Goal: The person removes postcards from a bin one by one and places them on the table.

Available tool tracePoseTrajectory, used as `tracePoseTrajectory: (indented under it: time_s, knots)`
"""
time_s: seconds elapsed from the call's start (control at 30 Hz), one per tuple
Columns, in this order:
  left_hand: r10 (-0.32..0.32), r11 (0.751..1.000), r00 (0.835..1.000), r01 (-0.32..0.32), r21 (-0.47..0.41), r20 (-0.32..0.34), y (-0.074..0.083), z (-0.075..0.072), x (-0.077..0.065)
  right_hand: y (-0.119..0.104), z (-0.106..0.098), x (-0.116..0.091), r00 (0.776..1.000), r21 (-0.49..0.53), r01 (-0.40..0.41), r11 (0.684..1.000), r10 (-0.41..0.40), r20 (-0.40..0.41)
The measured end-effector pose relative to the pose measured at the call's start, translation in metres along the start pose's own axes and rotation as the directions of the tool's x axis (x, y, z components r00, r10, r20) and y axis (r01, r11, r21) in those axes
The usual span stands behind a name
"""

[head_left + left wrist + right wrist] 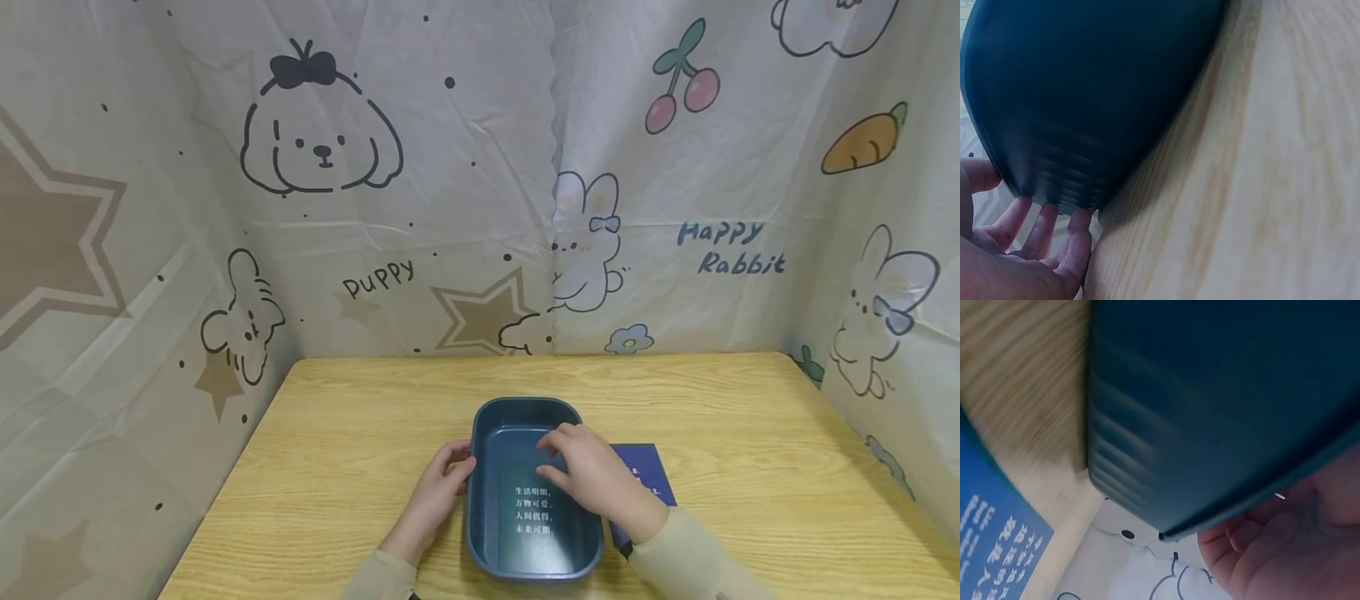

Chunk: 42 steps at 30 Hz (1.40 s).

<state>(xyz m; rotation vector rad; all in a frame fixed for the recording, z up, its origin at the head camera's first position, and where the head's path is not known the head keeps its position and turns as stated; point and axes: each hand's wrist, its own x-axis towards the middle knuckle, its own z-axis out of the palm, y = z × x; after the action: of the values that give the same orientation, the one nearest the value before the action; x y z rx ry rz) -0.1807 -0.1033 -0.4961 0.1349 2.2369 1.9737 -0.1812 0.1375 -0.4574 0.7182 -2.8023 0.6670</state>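
Note:
A dark blue-green rectangular tray point(487, 517) with rounded corners and raised sides sits on the table. Flat on its floor lies a dark green notebook-like item point(521, 550) with lines of white lettering. My left hand point(442, 485) is at the tray's left side, fingertips against the outer wall and thumb near the rim; the left wrist view shows these fingers point(1041, 228) spread and fairly straight. Over the right part of the tray is my right hand point(588, 471), its fingers loosely bent with nothing between them. In the right wrist view it shows past the tray's rim point(1260, 500).
A blue booklet point(648, 467) with white lettering lies right of the tray, partly hidden beneath my right forearm. The wood-grain table point(360, 425) extends around both. Cartoon-printed curtains point(450, 208) hang behind the table and along both sides.

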Motion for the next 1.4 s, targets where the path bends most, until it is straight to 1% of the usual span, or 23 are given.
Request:
tracePoseTrajectory:
  time_s: [0.07,0.13,0.2,0.33,0.43,0.67,0.8,1.07,1.27,1.4]
  knots:
    - [0.0,1.0,1.0,0.0,0.001,0.003,0.001,0.0,-0.001,-0.001,0.002,0.001,1.0,-0.023,0.018,1.0,-0.017,0.009]
    - [-0.005,1.0,1.0,0.005,0.002,-0.005,-0.007,-0.001,0.004,-0.002,0.004,0.003,0.999,-0.039,0.036,0.999,-0.035,0.019]
    - [-0.01,1.0,1.0,0.01,0.008,-0.012,-0.009,0.0,0.005,-0.003,0.006,0.004,0.998,-0.045,0.05,0.998,-0.048,0.034]
    - [-0.018,1.0,1.0,0.018,0.011,-0.014,-0.009,0.0,0.005,-0.007,0.01,0.006,0.996,-0.035,0.059,0.998,-0.056,0.063]
    - [-0.021,1.0,1.0,0.021,0.012,-0.015,-0.009,0.0,0.005,-0.01,0.012,0.007,0.995,-0.048,0.069,0.996,-0.065,0.073]
    - [-0.013,1.0,1.0,0.013,0.011,-0.01,-0.009,0.0,0.005,-0.013,0.02,0.011,0.994,-0.13,0.093,0.987,-0.084,0.073]
    - [-0.014,1.0,1.0,0.014,0.005,-0.009,-0.01,0.0,0.006,-0.012,0.024,0.013,0.992,-0.17,0.099,0.98,-0.085,0.091]
    - [-0.005,1.0,1.0,0.006,0.008,-0.015,-0.01,0.0,0.005,-0.013,0.026,0.013,0.985,-0.238,0.096,0.967,-0.057,0.163]
    - [-0.01,1.0,1.0,0.011,0.012,-0.014,-0.01,0.0,0.005,-0.013,0.027,0.013,0.981,-0.268,0.084,0.96,-0.031,0.194]
    - [-0.002,1.0,1.0,0.002,0.003,-0.012,-0.009,0.0,0.005,-0.012,0.029,0.013,0.978,-0.285,0.076,0.956,-0.016,0.21]
